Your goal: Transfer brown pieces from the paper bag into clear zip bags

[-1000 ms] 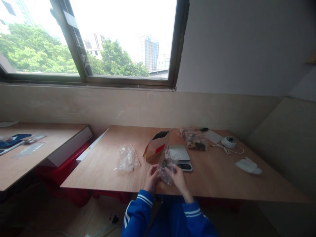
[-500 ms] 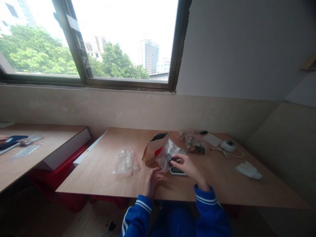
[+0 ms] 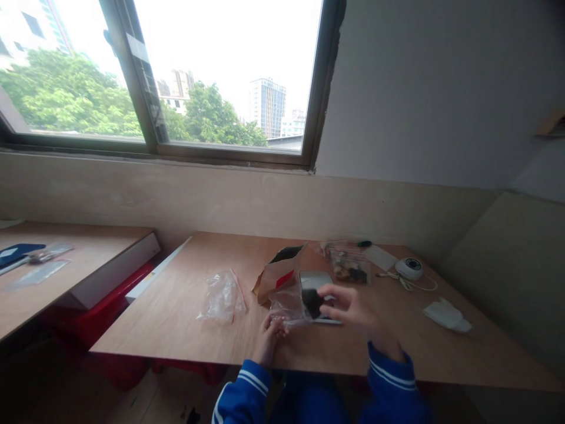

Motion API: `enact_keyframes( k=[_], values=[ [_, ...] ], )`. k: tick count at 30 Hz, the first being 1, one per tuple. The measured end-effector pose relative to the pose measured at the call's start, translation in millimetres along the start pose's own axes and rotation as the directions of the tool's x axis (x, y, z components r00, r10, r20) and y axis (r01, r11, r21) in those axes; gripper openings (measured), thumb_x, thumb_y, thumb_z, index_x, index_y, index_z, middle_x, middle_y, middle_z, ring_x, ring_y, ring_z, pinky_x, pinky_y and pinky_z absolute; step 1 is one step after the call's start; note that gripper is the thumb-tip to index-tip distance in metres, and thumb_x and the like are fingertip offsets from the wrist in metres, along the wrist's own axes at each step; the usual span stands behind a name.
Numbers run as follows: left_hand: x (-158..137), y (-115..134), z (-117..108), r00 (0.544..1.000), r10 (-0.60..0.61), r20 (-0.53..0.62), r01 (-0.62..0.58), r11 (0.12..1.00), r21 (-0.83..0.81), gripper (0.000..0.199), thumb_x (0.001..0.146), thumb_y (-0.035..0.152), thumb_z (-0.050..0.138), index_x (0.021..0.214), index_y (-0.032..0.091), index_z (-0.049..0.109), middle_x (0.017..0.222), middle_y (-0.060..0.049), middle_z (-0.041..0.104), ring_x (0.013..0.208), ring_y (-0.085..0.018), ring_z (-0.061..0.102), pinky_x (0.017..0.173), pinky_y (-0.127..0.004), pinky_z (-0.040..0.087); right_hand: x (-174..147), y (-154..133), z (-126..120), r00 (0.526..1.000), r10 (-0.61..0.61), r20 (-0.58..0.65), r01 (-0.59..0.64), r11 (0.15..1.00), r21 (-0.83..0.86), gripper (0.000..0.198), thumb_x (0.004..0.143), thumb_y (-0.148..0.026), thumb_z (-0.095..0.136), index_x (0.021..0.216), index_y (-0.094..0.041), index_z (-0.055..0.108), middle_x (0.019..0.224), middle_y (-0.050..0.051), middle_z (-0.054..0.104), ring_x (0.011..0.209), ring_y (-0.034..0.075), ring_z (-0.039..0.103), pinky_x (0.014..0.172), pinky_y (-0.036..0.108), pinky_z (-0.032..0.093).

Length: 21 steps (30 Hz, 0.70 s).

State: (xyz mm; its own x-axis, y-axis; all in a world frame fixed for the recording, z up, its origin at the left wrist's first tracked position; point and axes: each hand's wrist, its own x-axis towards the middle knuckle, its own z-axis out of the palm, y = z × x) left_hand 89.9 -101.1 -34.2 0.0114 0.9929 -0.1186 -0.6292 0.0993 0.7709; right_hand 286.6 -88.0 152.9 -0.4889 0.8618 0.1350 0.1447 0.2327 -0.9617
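My left hand (image 3: pixel 270 335) is closed on the near edge of a clear plastic bag (image 3: pixel 288 307). My right hand (image 3: pixel 348 307), slightly blurred, pinches a dark, flat piece (image 3: pixel 312 302) at the bag's right side. Whether the piece is partly inside the bag I cannot tell. Beneath it lies a small white and silver device (image 3: pixel 315 279), like a pocket scale, partly hidden by my hand and the dark piece. A brown paper pouch (image 3: pixel 276 272) with a red patch and its mouth open rests just behind the bag.
Another clear zip bag (image 3: pixel 222 296) lies to the left. Toward the back right are a bag of small mixed parts (image 3: pixel 350 266), a white card (image 3: pixel 379 257), a white dome camera (image 3: pixel 409 268) with its cable, and a crumpled white tissue (image 3: pixel 446 315). A second table (image 3: pixel 101 238) stands left.
My right hand has moved right, and the dark piece now shows at the bag's side. The bag has sunk lower and flatter, uncovering more of the device.
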Motion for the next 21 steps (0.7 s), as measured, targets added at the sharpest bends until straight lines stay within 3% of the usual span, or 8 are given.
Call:
enact_keyframes(
  k=[1, 3, 5, 7, 11, 14, 21],
  values=[
    [0, 1, 1, 1.000, -0.002, -0.007, 0.002, 1.000, -0.001, 0.032, 0.069, 0.033, 0.073, 0.091, 0.013, 0.062, 0.083, -0.007, 0.069, 0.057, -0.009, 0.060, 0.055, -0.020, 0.044, 11, -6, -1, 0.990, -0.064, -0.124, 0.066, 0.998, 0.013, 0.024, 0.073, -0.031, 0.069, 0.094, -0.019, 0.068, 0.095, 0.005, 0.070, 0.088, 0.021, 0.066, 0.078, 0.031, 0.054],
    [-1, 2, 3, 1.000, -0.003, -0.027, 0.003, 1.000, 0.003, 0.033, 0.067, 0.033, 0.074, 0.090, 0.013, 0.063, 0.081, -0.007, 0.069, 0.056, -0.009, 0.060, 0.055, -0.020, 0.044, 37, -14, 1, 0.925, -0.188, -0.332, 0.196, 0.981, -0.008, 0.027, 0.073, -0.033, 0.069, 0.096, -0.019, 0.066, 0.098, 0.006, 0.070, 0.090, 0.021, 0.066, 0.082, 0.033, 0.053],
    [-2, 4, 4, 0.999, -0.003, -0.037, 0.004, 1.000, 0.008, 0.033, 0.066, 0.033, 0.074, 0.089, 0.013, 0.063, 0.081, -0.006, 0.069, 0.056, -0.009, 0.060, 0.054, -0.020, 0.044, 63, -18, 6, 0.869, -0.297, -0.395, 0.291, 0.954, -0.077, 0.028, 0.075, -0.033, 0.067, 0.100, -0.018, 0.064, 0.100, 0.007, 0.068, 0.092, 0.020, 0.065, 0.085, 0.033, 0.052],
    [-3, 4, 5, 0.999, -0.004, -0.042, 0.004, 1.000, 0.009, 0.032, 0.066, 0.033, 0.074, 0.088, 0.013, 0.062, 0.081, -0.006, 0.069, 0.057, -0.009, 0.060, 0.055, -0.020, 0.043, 83, -19, 11, 0.849, -0.401, -0.343, 0.353, 0.915, -0.196, 0.024, 0.079, -0.030, 0.063, 0.100, -0.019, 0.063, 0.101, 0.006, 0.067, 0.092, 0.019, 0.064, 0.085, 0.032, 0.052],
    [-2, 2, 3, 0.999, -0.013, -0.052, 0.013, 1.000, -0.001, 0.031, 0.066, 0.032, 0.074, 0.088, 0.013, 0.062, 0.081, -0.006, 0.069, 0.056, -0.009, 0.060, 0.055, -0.020, 0.044, 103, -15, 17, 0.837, -0.533, -0.121, 0.430, 0.779, -0.456, 0.017, 0.079, -0.018, 0.058, 0.094, -0.020, 0.065, 0.096, 0.005, 0.066, 0.094, 0.018, 0.061, 0.087, 0.032, 0.048],
    [-1, 1, 2, 0.999, -0.022, -0.045, 0.021, 1.000, -0.009, 0.031, 0.066, 0.031, 0.074, 0.088, 0.013, 0.062, 0.080, -0.006, 0.069, 0.057, -0.010, 0.060, 0.055, -0.020, 0.044, 106, -6, 18, 0.855, -0.517, -0.036, 0.421, 0.733, -0.535, 0.022, 0.075, -0.008, 0.056, 0.091, -0.018, 0.065, 0.094, 0.005, 0.067, 0.095, 0.019, 0.059, 0.088, 0.033, 0.047],
    [-4, 6, 7, 0.998, -0.021, -0.053, 0.021, 1.000, -0.014, 0.027, 0.068, 0.030, 0.073, 0.086, 0.013, 0.062, 0.078, -0.005, 0.068, 0.056, -0.009, 0.059, 0.055, -0.019, 0.044, 114, 11, 23, 0.866, -0.500, 0.012, 0.425, 0.724, -0.544, 0.029, 0.078, -0.004, 0.046, 0.092, -0.019, 0.067, 0.095, 0.005, 0.068, 0.099, 0.018, 0.059, 0.090, 0.034, 0.047]
  ],
)
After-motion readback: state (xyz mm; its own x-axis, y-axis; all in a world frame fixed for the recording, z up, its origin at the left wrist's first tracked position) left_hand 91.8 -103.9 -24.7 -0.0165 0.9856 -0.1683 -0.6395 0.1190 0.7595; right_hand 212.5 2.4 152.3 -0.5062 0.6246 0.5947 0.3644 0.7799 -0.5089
